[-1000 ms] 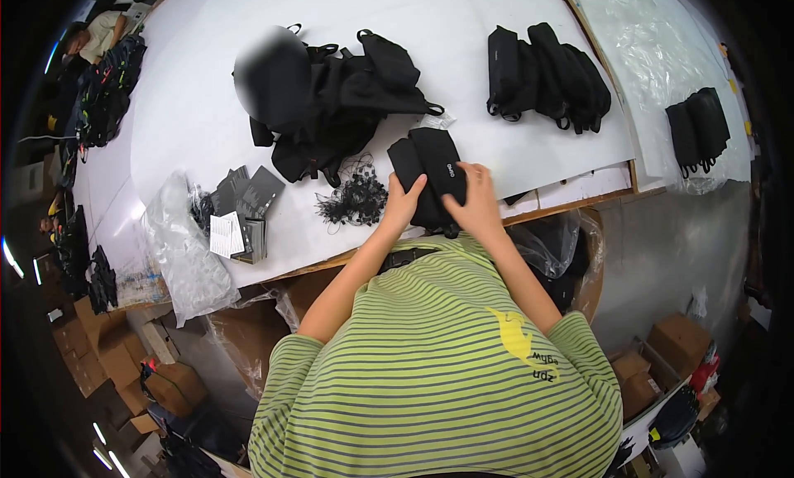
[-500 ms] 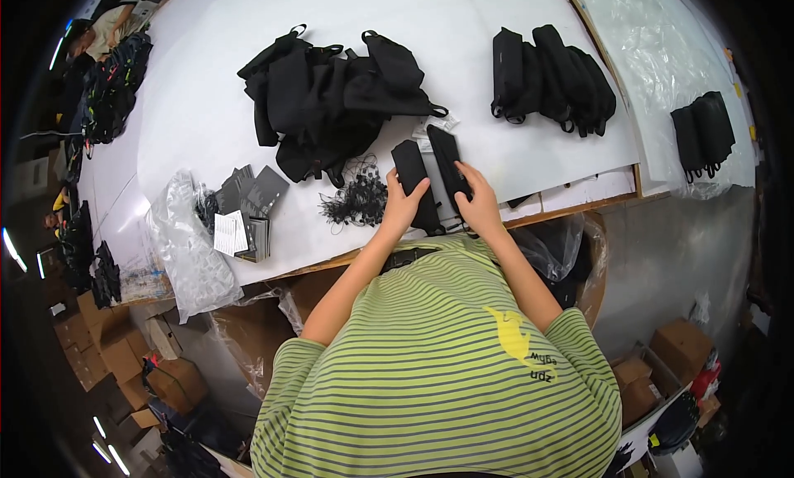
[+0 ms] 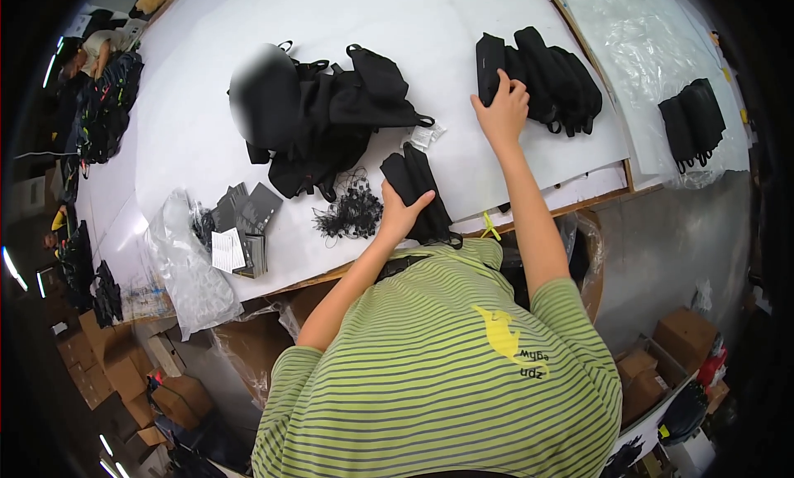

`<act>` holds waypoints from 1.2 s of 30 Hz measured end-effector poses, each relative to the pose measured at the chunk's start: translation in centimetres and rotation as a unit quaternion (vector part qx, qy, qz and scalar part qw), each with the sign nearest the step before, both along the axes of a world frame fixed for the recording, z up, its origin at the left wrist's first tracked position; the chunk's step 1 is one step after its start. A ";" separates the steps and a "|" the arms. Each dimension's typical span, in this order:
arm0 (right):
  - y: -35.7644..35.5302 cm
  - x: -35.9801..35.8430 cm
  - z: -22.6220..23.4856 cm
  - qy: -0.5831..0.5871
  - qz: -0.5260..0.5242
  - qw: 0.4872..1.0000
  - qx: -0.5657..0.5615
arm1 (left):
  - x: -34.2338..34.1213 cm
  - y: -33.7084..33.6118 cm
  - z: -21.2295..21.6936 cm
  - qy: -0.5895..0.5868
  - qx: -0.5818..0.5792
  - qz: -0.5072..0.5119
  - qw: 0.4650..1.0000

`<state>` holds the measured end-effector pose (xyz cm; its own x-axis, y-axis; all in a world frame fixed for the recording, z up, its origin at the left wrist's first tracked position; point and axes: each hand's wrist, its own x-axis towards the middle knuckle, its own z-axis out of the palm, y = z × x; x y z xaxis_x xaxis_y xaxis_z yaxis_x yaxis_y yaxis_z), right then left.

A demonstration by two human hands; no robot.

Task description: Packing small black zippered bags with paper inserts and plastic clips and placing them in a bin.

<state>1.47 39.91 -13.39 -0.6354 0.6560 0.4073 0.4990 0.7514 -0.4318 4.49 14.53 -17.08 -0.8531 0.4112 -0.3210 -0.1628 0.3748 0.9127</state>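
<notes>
My left hand (image 3: 399, 219) grips the near end of a black folded pouch (image 3: 416, 183) lying at the front edge of the white table (image 3: 190, 122). My right hand (image 3: 501, 111) is stretched out to the far right and closed on another black pouch (image 3: 489, 58). That pouch is at the left end of a row of black folded pouches (image 3: 556, 79). A green striped shirt fills the lower part of the view.
A pile of black bags (image 3: 331, 118) lies mid-table, with a tangle of black cords (image 3: 351, 215) and a small white packet (image 3: 426, 136) near it. Dark cards (image 3: 248, 213) and a clear plastic bag (image 3: 186, 267) lie left. More black pouches (image 3: 693, 118) rest on plastic sheeting right. Cardboard boxes (image 3: 685, 339) stand below.
Both hands were together on two black pouches at the table's front edge. My right hand has since carried one pouch out to the row at the right; my left hand stays on the other.
</notes>
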 end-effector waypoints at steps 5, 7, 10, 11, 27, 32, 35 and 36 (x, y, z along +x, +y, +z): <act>4.0 -2.0 -1.5 -0.061 -0.062 0.996 -0.010 | 0.2 0.1 -0.1 0.000 -0.001 -0.014 1.000; 3.0 -0.9 -0.4 -0.020 -0.016 0.998 -0.054 | 0.0 -0.2 -0.1 0.008 0.000 -0.010 1.000; -1.9 4.2 3.0 0.076 0.096 0.988 -0.091 | 0.2 -0.4 0.9 0.038 -0.013 -0.007 0.999; -3.5 6.3 3.4 0.094 0.146 0.981 -0.091 | 0.1 -0.3 1.4 0.067 -0.026 -0.010 0.997; -10.4 13.7 -1.8 0.007 0.209 0.796 -0.568 | -1.1 0.8 3.5 0.411 -0.150 -0.279 0.855; -9.4 13.4 -2.1 -0.011 0.225 0.755 -0.616 | -1.2 1.3 4.4 0.412 -0.140 -0.346 0.831; -6.3 11.7 -1.7 -0.039 0.207 0.808 -0.550 | -1.2 1.1 4.4 0.408 -0.156 -0.353 0.827; -4.8 10.3 -1.6 -0.044 0.194 0.870 -0.452 | -1.2 1.1 4.2 0.404 -0.167 -0.358 0.825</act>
<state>11.79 35.11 -15.02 -0.8831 0.4120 -0.2244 0.3443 0.2441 -0.9066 3.27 15.66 -12.92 -0.4203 0.9067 0.0359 0.8208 0.3630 0.4410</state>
